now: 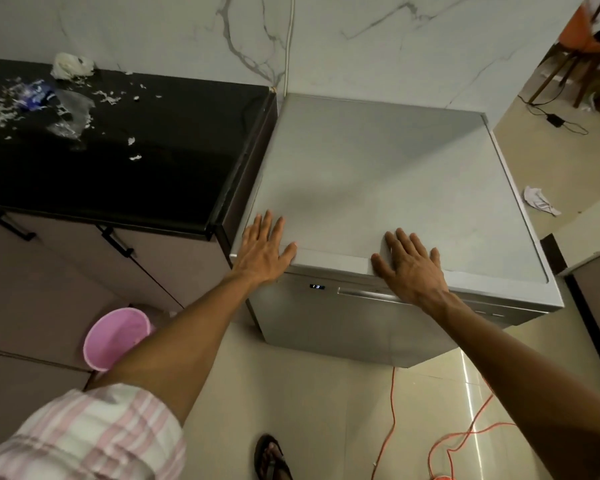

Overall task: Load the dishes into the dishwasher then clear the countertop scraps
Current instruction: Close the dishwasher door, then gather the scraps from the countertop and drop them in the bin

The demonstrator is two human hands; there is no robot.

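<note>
Dishwasher: a grey, free-standing dishwasher [388,188] is seen from above, set against the marble wall just beside the right end of the worktop; its door [354,320] is closed and a small lit display [316,286] is shown on the front.
Dishes: none are in view, so loading is judged to be finished, though the inside cannot be checked.
Left hand: the left hand [262,249] is laid flat, fingers straight and spread, on the front left corner of the dishwasher top; nothing is held.
Right hand: the right hand [407,263] is laid flat, fingers spread, on the front edge of the top, above the door handle [357,293]; nothing is held.
Scraps: white paper scraps [0,109], a crumpled white wad [70,65], a blue wrapper [35,95] and clear plastic [73,112] are scattered over the back left part of the black worktop [160,168].
Bin: a pink bin [116,336] is stood on the floor below the worktop's front edge.
Floor: a crumpled paper [539,199] is lain right of the dishwasher; an orange cable [392,410] is trailed across the tiles.
Progress: the first half is judged done; clearing the worktop is not yet begun.
</note>
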